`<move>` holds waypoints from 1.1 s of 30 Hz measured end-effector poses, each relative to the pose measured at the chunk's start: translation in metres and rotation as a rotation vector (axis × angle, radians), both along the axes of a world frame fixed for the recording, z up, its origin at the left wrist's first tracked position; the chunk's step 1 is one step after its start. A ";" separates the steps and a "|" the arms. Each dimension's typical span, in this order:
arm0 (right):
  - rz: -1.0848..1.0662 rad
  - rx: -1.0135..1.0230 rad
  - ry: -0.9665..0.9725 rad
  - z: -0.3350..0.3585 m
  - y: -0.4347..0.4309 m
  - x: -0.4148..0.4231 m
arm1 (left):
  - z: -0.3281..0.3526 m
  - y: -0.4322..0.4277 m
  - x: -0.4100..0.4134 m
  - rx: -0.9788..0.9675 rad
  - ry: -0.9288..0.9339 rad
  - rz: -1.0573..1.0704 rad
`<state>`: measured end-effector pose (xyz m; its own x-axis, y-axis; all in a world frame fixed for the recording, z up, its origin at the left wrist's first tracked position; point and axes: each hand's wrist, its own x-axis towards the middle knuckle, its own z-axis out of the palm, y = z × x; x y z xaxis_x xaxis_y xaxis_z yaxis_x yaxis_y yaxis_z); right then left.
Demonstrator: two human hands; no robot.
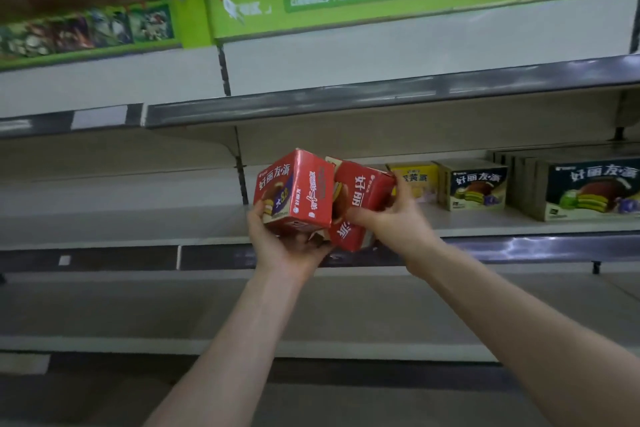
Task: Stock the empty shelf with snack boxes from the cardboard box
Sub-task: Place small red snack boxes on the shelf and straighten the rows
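Note:
Two red snack boxes are held up in front of the middle shelf (pixel 138 218). My left hand (pixel 284 243) cups the left red box (pixel 294 191) from below, fingers curled round its bottom. Beside it, my right hand (pixel 391 218) grips the right red box (pixel 360 201), which is tilted on its side and touches the left one. Both boxes hover just above the shelf's front edge. The cardboard box is out of sight.
On the same shelf to the right stand a yellow box (pixel 415 177), a dark green box (pixel 474 184) and a larger dark box (pixel 588 191) with more behind it. The upper shelf (pixel 346 97) hangs overhead. A lower shelf (pixel 104 315) lies below.

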<state>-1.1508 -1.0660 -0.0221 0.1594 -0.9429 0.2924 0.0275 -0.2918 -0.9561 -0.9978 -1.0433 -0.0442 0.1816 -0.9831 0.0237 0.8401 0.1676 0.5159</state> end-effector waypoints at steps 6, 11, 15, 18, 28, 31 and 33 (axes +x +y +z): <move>0.105 -0.001 0.257 0.019 -0.031 0.009 | 0.007 -0.005 0.033 0.042 -0.038 0.139; 0.220 -0.033 0.454 0.051 -0.046 0.040 | 0.020 -0.015 0.068 0.000 -0.030 0.208; 0.182 -0.105 0.553 0.069 -0.067 0.074 | 0.023 -0.030 0.099 -0.016 -0.029 0.210; 0.161 -0.147 0.621 0.080 -0.086 0.095 | 0.027 -0.040 0.116 -0.009 -0.029 0.211; 0.099 -0.269 1.044 0.079 -0.146 0.123 | 0.028 -0.089 0.147 0.050 -0.086 0.179; 0.116 -0.265 1.223 0.074 -0.154 0.135 | 0.023 -0.104 0.154 0.066 -0.085 0.160; 0.130 -0.257 1.293 0.072 -0.157 0.141 | 0.021 -0.111 0.155 0.092 -0.090 0.145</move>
